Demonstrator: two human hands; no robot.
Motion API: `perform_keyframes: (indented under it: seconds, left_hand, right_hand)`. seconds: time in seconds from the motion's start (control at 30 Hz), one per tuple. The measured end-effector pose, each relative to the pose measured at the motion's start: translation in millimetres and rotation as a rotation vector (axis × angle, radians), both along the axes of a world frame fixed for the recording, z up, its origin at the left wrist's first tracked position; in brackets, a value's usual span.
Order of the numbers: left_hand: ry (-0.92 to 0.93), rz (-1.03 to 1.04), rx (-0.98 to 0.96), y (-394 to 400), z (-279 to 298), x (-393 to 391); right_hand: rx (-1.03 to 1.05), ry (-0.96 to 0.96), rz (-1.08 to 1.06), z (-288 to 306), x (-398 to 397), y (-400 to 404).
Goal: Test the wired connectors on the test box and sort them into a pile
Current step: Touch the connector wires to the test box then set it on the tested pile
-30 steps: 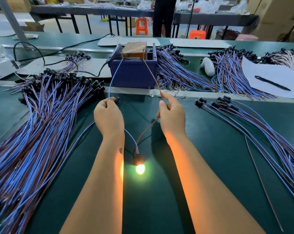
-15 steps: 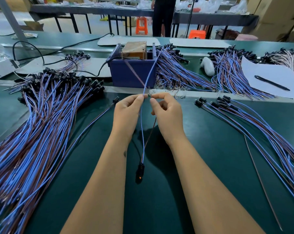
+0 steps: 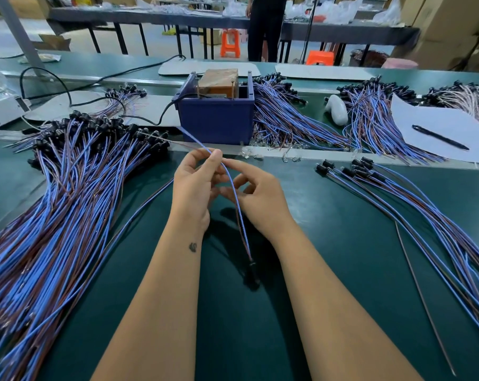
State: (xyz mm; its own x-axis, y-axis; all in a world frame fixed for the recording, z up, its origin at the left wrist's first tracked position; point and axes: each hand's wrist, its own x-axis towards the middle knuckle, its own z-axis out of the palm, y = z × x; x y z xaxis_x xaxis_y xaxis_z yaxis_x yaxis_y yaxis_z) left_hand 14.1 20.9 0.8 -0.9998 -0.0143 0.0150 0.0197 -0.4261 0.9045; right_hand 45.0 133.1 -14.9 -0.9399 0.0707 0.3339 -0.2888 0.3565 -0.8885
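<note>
My left hand (image 3: 194, 185) pinches the blue and brown wires of one wired connector (image 3: 237, 199) between thumb and forefinger, just in front of the test box. Its black lamp end (image 3: 253, 273) lies unlit on the green mat between my forearms. My right hand (image 3: 256, 196) is beside the left with fingers loosely curled around the same wires lower down. The blue test box (image 3: 216, 119) with a brown block and two upright pins stands behind my hands. A large pile of connectors (image 3: 68, 193) lies at the left; a smaller pile (image 3: 414, 204) fans out at the right.
More wire bundles (image 3: 293, 119) lie behind the raised strip, beside a white object (image 3: 337, 110). A sheet of paper (image 3: 425, 125) with a pen (image 3: 439, 137) sits at the far right. A loose brown wire (image 3: 422, 295) lies on the mat. A person stands at a back table.
The lamp was lit a second ago with the wire ends held on the box pins; now it is dark. Both hands drew the wires off the box and together at the centre.
</note>
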Motion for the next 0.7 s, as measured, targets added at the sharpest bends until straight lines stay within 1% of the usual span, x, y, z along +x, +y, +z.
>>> perform_keyframes:
  seconds: [0.13,0.2,0.27,0.37,0.47,0.5,0.57,0.7]
  left_hand:
    - [-0.030,0.076,0.084,-3.4,0.9,0.5]
    - [-0.010,0.066,0.040,-2.7,-0.2,1.3]
    - [0.049,0.037,-0.056,0.3,-1.9,2.5]
    - [0.194,-0.042,-0.170,6.6,-3.6,6.6]
    - [0.311,-0.235,-0.285,16.9,-5.9,12.7]
    - [0.326,-0.312,-0.331,20.7,-7.4,14.7]
    - [0.331,-0.406,-0.444,26.2,-10.6,17.4]
    - [0.300,-0.375,-0.623,30.4,-14.2,19.4]
  right_hand:
    - [-0.259,0.014,0.139,3.2,3.4,4.0]
    - [-0.355,0.020,0.130,4.7,4.2,5.9]
    - [-0.461,0.004,0.069,5.4,2.7,6.6]
    - [-0.634,-0.014,-0.070,5.9,-1.6,11.8]
    - [-0.719,-0.063,-0.200,6.4,-5.7,22.1]
    - [-0.715,-0.087,-0.255,6.2,-7.1,26.2]
    - [-0.602,-0.113,-0.359,4.4,-9.3,35.6]
    - [-0.220,-0.148,-0.439,-0.9,-9.1,49.9]
